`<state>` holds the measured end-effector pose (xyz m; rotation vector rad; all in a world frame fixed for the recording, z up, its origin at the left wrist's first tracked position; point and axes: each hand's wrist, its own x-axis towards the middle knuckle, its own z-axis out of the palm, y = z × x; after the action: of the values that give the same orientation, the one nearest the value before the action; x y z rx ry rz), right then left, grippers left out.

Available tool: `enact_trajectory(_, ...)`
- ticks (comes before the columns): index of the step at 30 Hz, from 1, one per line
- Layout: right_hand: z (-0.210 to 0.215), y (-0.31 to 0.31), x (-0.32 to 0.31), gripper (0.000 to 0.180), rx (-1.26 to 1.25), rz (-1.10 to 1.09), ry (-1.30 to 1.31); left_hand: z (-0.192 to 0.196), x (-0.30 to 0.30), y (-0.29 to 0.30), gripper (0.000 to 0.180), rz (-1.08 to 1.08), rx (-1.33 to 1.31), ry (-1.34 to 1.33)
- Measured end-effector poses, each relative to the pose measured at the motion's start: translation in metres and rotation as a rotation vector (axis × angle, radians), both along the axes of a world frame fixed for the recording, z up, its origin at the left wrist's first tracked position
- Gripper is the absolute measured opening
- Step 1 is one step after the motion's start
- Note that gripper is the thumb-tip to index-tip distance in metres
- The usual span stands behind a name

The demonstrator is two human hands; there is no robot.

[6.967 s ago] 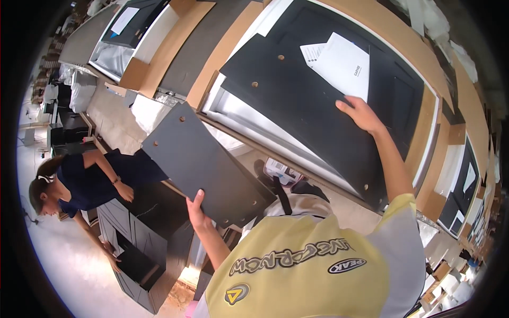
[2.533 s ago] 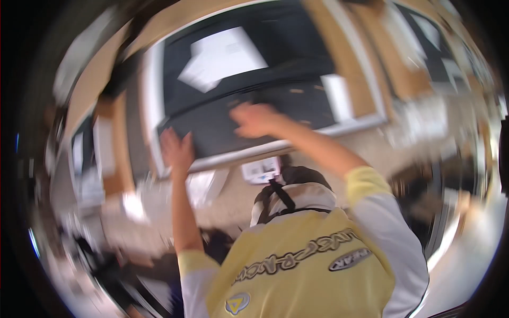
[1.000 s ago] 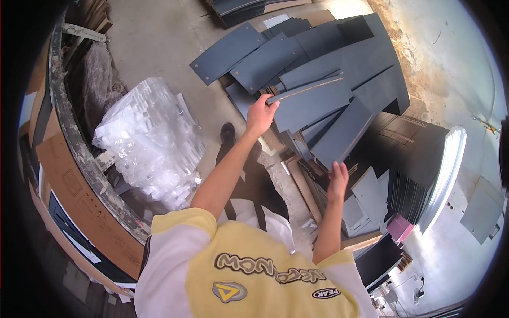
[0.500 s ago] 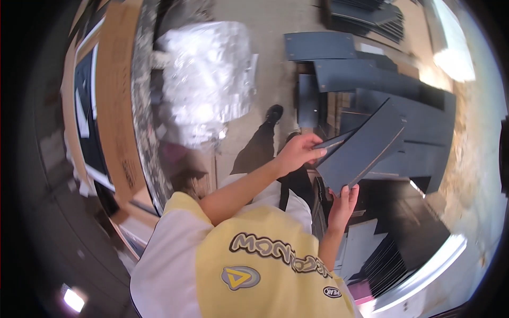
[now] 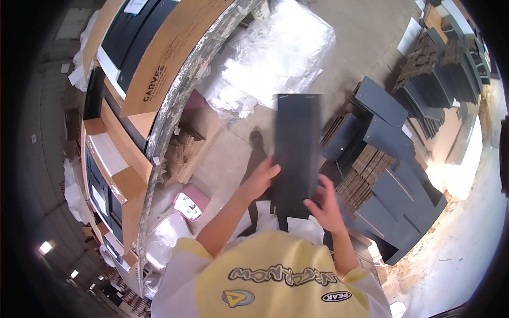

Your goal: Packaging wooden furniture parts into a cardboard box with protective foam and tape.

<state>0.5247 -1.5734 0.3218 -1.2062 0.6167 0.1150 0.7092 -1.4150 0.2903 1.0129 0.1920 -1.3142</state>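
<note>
1. Your left hand (image 5: 261, 180) grips the left edge of the long dark panel (image 5: 295, 153), and your right hand (image 5: 324, 204) clasps its lower right corner; you hold it out lengthwise above the concrete floor (image 5: 360, 42).
2. Crumpled clear plastic wrap (image 5: 275, 53) lies on the floor just beyond the panel's far end.
3. A brown cardboard carton (image 5: 159, 58) with dark print sits at the left.
4. A small pink package (image 5: 188, 201) lies below it.
5. Stacked dark panels (image 5: 397, 175) spread to the right; your yellow shirt (image 5: 275, 281) hides the panel's near end.
</note>
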Motion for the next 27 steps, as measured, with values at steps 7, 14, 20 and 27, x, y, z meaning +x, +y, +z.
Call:
enact_trajectory(7, -0.189, 0.024, 0.154, 0.037, -0.204, 0.352, 0.133, -0.141, 0.075, 0.142, 0.047, 0.324, 0.428, -0.187)
enact_trajectory(14, -0.614, 0.189, 0.354, 0.03, -0.628, 0.891, 0.04, -0.269, 0.056, 0.256, 0.061, 0.615, 0.57, 0.254)
enact_trajectory(20, -0.721, 0.28, 0.46, 0.029, -0.636, 0.477, 0.29, -0.284, 0.066, 0.275, 0.07, 0.513, 0.842, 0.222)
enact_trajectory(27, -0.718, 0.237, 0.415, 0.02, -0.852, 0.568, 0.303, -0.301, 0.056, 0.285, 0.056, 0.53, 0.671, 0.23)
